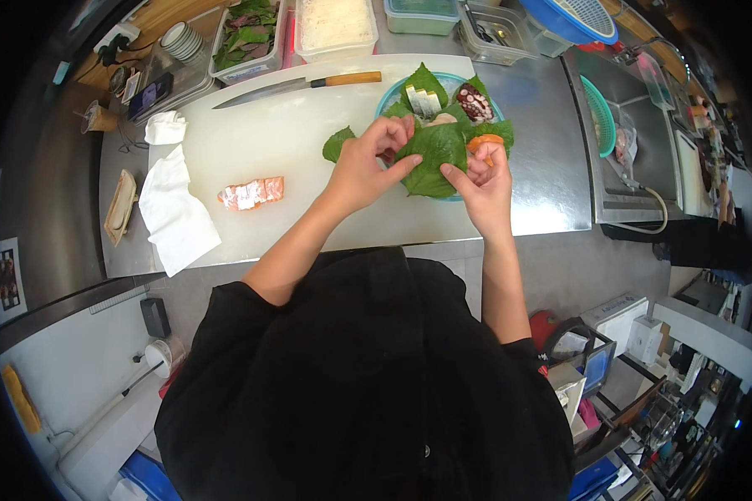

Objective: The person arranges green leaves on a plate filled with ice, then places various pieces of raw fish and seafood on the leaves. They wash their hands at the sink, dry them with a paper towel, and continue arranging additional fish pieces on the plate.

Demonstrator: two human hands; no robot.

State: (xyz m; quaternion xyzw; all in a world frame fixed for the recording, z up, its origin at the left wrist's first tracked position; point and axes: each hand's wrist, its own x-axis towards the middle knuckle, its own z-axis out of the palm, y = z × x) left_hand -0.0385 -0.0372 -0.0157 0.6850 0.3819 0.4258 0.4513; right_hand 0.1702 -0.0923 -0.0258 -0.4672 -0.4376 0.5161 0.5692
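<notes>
Between both hands I hold a broad green perilla leaf [434,163] over a light blue plate [386,101]. My left hand [372,163] pinches the leaf's left edge, thumb on top. On the opposite edge, my right hand [482,184] pinches it between thumb and fingers. More green leaves [424,81] line the plate, and another leaf [337,144] sticks out at its left. White sliced fish [424,101], purple octopus slices [474,102] and orange salmon [483,142] rest on them. The held leaf hides the plate's near middle.
A knife [297,88] lies across the far side of the white cutting board [284,125]. A salmon block [252,193] sits on its left part, near white paper towels [175,204]. Containers, one with leaves [248,33], line the back. A sink [643,142] is at right.
</notes>
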